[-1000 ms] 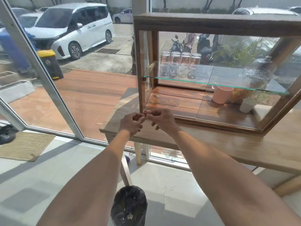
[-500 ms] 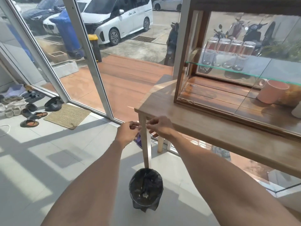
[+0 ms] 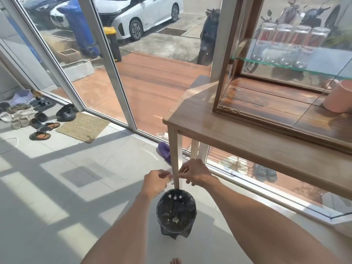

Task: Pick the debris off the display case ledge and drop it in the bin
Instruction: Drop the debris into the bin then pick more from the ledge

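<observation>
My left hand (image 3: pixel 155 182) and my right hand (image 3: pixel 196 173) hover fingertip to fingertip just above the black-bagged bin (image 3: pixel 176 214) on the floor, in front of the table leg. Three small white bits (image 3: pixel 175 197) show right under the fingertips, against the bin's far inner wall. Pale debris lies on the bin's bottom. Whether either hand still pinches debris is too small to tell. More pale debris (image 3: pixel 230 109) lies along the front ledge of the wooden display case (image 3: pixel 216 88), up and to the right of my hands.
The case stands on a wooden table (image 3: pixel 238 141), with glasses (image 3: pixel 291 44) on a glass shelf and a pink cup (image 3: pixel 338 98) inside. Glass doors run along the left. Sandals (image 3: pixel 38 119), a mat (image 3: pixel 82 126) and a purple slipper (image 3: pixel 164 152) lie on the tiled floor.
Both hands came off the case ledge, moved down past the table edge, and now sit over the bin. White bits have appeared below the fingertips.
</observation>
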